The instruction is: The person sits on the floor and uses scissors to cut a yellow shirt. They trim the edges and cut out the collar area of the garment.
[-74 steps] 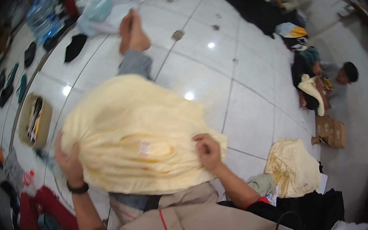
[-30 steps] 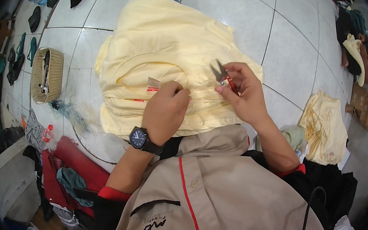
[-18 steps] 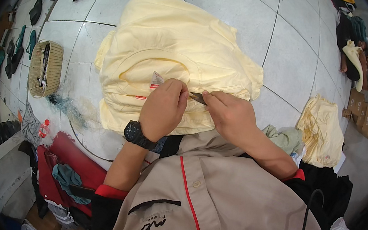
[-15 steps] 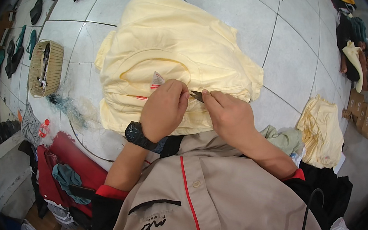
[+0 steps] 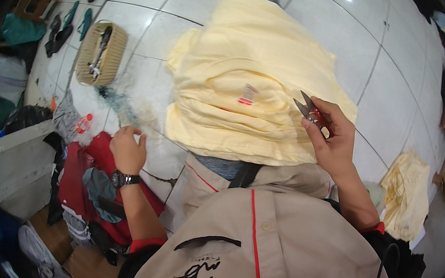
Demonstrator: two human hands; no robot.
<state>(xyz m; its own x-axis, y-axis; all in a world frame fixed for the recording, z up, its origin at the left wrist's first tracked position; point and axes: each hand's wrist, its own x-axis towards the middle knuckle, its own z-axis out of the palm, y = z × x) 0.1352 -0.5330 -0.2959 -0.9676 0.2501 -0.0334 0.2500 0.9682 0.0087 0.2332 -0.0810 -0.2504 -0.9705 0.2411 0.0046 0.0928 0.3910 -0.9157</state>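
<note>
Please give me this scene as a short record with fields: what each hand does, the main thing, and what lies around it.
right hand: holds small thread snips, blades pointing up and left, over the garment's right edge
left hand: off the garment, loosely curled above the floor at the person's left, wristwatch on it
main thing: pale yellow garment spread over the lap, with a small label on top
floor: white tiles
left side: woven basket, red cloth
right side: another yellow garment

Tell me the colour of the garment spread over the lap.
Pale yellow garment, clearest in the head view.
</note>
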